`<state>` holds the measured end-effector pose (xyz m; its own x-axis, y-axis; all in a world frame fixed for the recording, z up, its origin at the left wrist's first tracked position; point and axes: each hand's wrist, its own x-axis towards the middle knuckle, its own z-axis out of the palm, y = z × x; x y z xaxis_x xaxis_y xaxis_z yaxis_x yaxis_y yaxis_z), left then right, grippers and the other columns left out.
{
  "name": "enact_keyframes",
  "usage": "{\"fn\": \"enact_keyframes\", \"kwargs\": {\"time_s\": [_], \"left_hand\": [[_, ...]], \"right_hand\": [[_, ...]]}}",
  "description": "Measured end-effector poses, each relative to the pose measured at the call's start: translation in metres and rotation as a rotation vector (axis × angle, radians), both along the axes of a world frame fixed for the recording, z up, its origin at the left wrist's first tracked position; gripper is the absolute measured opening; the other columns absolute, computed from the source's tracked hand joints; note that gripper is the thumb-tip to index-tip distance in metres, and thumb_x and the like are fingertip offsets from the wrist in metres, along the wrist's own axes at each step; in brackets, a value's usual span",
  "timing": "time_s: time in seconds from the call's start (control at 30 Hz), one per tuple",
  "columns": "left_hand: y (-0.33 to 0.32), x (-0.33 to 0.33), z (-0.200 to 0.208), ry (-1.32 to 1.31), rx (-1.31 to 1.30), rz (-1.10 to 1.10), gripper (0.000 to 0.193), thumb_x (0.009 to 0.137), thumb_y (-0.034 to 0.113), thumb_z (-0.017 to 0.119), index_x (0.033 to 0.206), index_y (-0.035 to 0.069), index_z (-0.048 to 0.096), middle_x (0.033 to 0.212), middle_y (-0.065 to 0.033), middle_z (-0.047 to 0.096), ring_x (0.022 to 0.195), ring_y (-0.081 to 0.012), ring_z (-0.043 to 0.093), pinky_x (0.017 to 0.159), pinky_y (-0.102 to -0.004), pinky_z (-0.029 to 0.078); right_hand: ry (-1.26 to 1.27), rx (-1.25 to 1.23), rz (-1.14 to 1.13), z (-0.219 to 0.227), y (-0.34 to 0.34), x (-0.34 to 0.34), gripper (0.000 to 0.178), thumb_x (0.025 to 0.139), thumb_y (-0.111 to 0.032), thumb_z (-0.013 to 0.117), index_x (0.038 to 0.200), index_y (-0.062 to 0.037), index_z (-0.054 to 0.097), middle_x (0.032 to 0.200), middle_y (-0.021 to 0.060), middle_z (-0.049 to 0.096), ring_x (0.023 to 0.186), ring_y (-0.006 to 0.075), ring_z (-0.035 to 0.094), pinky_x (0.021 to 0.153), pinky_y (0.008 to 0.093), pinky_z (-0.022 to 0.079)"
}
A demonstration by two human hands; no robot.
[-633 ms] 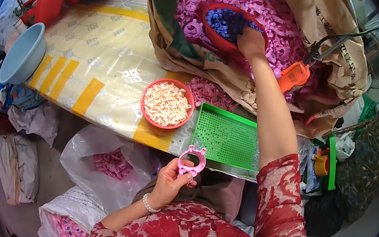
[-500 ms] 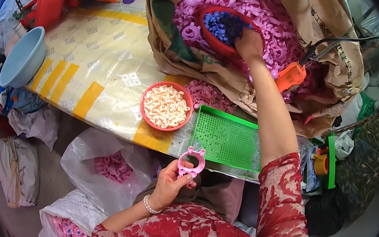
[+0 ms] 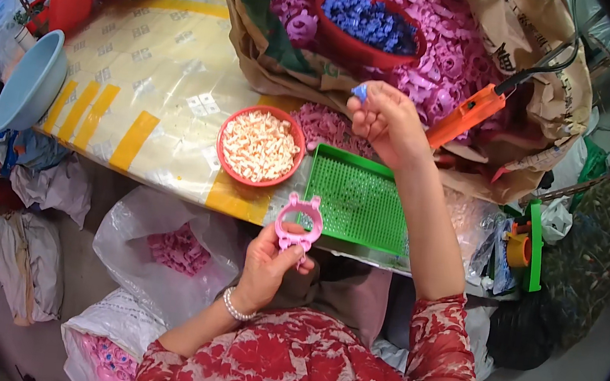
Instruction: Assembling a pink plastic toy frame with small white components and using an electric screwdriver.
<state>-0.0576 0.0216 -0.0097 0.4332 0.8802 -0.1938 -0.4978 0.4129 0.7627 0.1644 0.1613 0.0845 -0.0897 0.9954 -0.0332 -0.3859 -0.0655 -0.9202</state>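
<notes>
Between the thumb and fingers of my left hand (image 3: 268, 269) is a pink ring-shaped plastic part (image 3: 299, 219) with two small ears, held upright at the table's front edge. My right hand (image 3: 390, 121) is raised above the far side of the green perforated tray (image 3: 358, 202), its fingertips pinching a small blue plastic piece (image 3: 360, 92). Behind it, a red bowl of blue pieces (image 3: 371, 27) rests on a heap of pink parts (image 3: 448, 59) inside a large brown paper sack (image 3: 243, 76). Left of the tray stands a red bowl of cream-coloured small pieces (image 3: 261, 145).
An orange-handled corded tool (image 3: 472, 114) hangs at the sack's right side. Loose pink pieces (image 3: 333, 128) lie behind the tray. A pale blue basin (image 3: 33, 82) leans at the table's left edge. Below are white bags (image 3: 166, 233) holding pink parts.
My right hand has come out of the bowl of blue pieces and back toward me, now pinching one blue piece. My left hand still holds the pink ring-shaped part.
</notes>
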Motion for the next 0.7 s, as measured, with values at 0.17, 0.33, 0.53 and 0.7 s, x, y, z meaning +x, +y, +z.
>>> {"fn": "enact_keyframes", "kwargs": {"time_s": [0.17,0.33,0.53,0.7], "left_hand": [[0.012,0.005,0.004,-0.049,-0.029,0.01,0.025,0.09,0.004,0.052,0.114,0.0,0.047,0.093,-0.0094,0.06,0.071,-0.0145,0.063,0.062,-0.0258,0.053],[0.015,0.01,0.005,-0.108,-0.078,0.009,0.024,0.093,0.012,0.051,0.115,0.001,0.049,0.095,-0.0096,0.061,0.071,-0.0148,0.063,0.06,-0.0249,0.052],[0.015,0.014,0.006,-0.128,-0.131,0.02,0.029,0.098,0.025,0.043,0.114,0.002,0.05,0.096,-0.0086,0.06,0.07,-0.0142,0.063,0.059,-0.024,0.05],[0.016,0.013,0.005,-0.23,-0.139,-0.024,0.034,0.099,0.029,0.037,0.115,0.002,0.049,0.094,-0.0084,0.06,0.073,-0.0147,0.061,0.061,-0.0255,0.05]], "right_hand": [[0.109,-0.114,0.086,-0.029,-0.059,-0.007,0.021,0.089,-0.022,0.059,0.098,-0.0028,0.056,0.078,0.0082,0.06,0.061,0.01,0.055,0.055,0.0203,0.046],[0.073,-0.12,-0.008,-0.047,-0.103,-0.019,0.025,0.087,-0.023,0.063,0.101,-0.0028,0.057,0.079,0.0061,0.06,0.068,0.0107,0.056,0.061,0.0223,0.046],[0.026,-0.054,0.021,-0.059,-0.138,-0.022,0.023,0.083,-0.011,0.065,0.102,-0.0007,0.057,0.09,0.0089,0.063,0.076,0.0133,0.06,0.067,0.0251,0.049],[-0.863,0.524,-0.149,-0.043,-0.153,-0.041,0.022,0.071,0.002,0.068,0.091,0.0021,0.06,0.091,0.0127,0.064,0.078,0.0204,0.063,0.071,0.0301,0.05]]}}
